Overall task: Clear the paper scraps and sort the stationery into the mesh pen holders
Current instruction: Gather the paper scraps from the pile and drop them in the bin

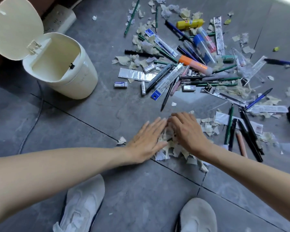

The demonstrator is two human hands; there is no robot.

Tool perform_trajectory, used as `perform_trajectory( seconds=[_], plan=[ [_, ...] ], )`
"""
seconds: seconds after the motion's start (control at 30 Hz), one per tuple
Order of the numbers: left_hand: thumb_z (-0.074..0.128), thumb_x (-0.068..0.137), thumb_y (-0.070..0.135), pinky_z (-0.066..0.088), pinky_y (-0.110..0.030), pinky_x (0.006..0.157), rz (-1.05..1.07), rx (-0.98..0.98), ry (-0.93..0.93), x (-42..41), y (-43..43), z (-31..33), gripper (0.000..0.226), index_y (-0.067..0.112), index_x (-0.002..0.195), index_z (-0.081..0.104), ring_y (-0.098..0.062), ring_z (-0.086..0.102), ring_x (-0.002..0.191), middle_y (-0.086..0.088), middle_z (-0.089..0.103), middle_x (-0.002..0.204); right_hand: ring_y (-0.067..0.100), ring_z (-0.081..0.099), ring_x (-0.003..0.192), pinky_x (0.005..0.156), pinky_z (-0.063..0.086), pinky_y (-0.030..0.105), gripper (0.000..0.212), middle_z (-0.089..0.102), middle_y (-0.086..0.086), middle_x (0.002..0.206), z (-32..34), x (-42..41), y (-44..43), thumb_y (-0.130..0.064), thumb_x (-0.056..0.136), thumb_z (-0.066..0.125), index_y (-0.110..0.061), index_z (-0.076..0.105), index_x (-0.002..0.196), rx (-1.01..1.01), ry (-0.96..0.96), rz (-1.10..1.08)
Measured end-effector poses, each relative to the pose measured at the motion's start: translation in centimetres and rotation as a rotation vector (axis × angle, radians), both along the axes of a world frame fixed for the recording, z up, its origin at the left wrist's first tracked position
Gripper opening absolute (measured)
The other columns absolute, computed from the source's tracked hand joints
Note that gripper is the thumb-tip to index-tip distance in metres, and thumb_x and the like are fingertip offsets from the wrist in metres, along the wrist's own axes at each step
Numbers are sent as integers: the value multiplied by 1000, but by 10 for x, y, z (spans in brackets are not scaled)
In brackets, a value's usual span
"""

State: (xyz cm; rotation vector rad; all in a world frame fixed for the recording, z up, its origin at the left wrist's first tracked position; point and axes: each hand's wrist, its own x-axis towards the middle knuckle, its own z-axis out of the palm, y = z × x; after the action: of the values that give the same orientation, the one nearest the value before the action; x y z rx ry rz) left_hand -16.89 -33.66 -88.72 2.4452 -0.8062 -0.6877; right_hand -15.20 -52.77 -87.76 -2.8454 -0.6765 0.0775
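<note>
scrap pile (170, 149) at 6 o'clock of stationery heap (191, 63) | left hand (147, 139) flat against its 9 o'clock edge | right hand (186, 131) curled over it | light, soft, loose: scoop from both sides, underneath

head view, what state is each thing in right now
bin, lid flipped open, nothing visible inside
scrap pile, heaped between the hands
left hand, flat, fingers straight against the pile
right hand, fingers bent over the pile
pens, scattered on the floor, unsorted
</note>
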Motion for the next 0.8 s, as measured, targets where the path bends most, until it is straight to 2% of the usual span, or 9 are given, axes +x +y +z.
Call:
perform_trajectory(
  seconds=[0.13,0.2,0.27,0.33,0.4,0.47,0.57,0.67,0.8],
  plan=[
    [16,93,54,-16,-29,115,129,0,-141,1,8,-5,70,23,148,-13,-5,-20,142,5,-10,158,36,46,110,94,34,41,31,48,23,128,2,-16,-30,-17,87,31,-5,53,106,81,-14,-325],
    [7,88,59,-20,-26,113,207,77,-93,5,10,-9,73,22,145,-18,-4,-25,140,7,-21,154,35,31,130,107,27,44,37,34,23,141,-1,-21,-47,-28,93,32,-7,47,120,129,62,-531],
    [1,85,61,-21,-28,113,171,130,-49,3,0,-8,74,22,143,-22,-4,-31,138,6,-27,152,27,12,143,116,15,40,47,19,18,152,-3,-25,-60,-38,98,31,-10,38,135,188,195,-646],
    [5,90,60,-18,-31,115,32,80,13,-4,-15,-5,71,23,145,-19,-3,-31,137,7,-23,155,17,-2,147,119,6,35,58,2,8,159,-5,-32,-65,-47,99,28,-14,25,146,234,291,-632],
    [15,94,57,-16,-27,115,-62,-40,75,-9,-30,-2,69,24,146,-16,1,-27,138,12,-20,154,8,-10,145,119,1,30,65,-9,-1,160,-6,-42,-60,-51,98,25,-16,14,151,262,329,-551],
    [16,93,57,-18,-20,113,-17,-123,46,-3,-44,2,70,24,145,-18,3,-25,138,15,-21,151,1,-14,143,119,-3,25,66,-14,-7,158,-3,-53,-49,-50,97,24,-20,5,152,297,376,-492],
    [23,99,49,-16,-19,112,153,-123,72,23,-63,3,70,18,147,-17,2,-25,137,14,-24,149,-4,-9,143,118,2,23,64,-8,-14,158,7,-65,-38,-52,96,24,-27,5,152,423,488,-441],
    [19,99,49,-13,-24,115,210,-58,68,46,-75,0,69,16,149,-15,-3,-21,140,7,-21,155,-1,6,143,118,11,22,61,10,-8,158,16,-71,-41,-54,97,24,-23,19,149,440,422,-352],
    [6,95,58,-11,-29,117,13,-31,21,46,-72,-5,69,19,149,-12,0,-20,140,7,-14,157,11,19,141,118,16,30,48,26,-1,153,15,-62,-56,-36,101,33,-17,33,145,389,319,-628]
  ],
)
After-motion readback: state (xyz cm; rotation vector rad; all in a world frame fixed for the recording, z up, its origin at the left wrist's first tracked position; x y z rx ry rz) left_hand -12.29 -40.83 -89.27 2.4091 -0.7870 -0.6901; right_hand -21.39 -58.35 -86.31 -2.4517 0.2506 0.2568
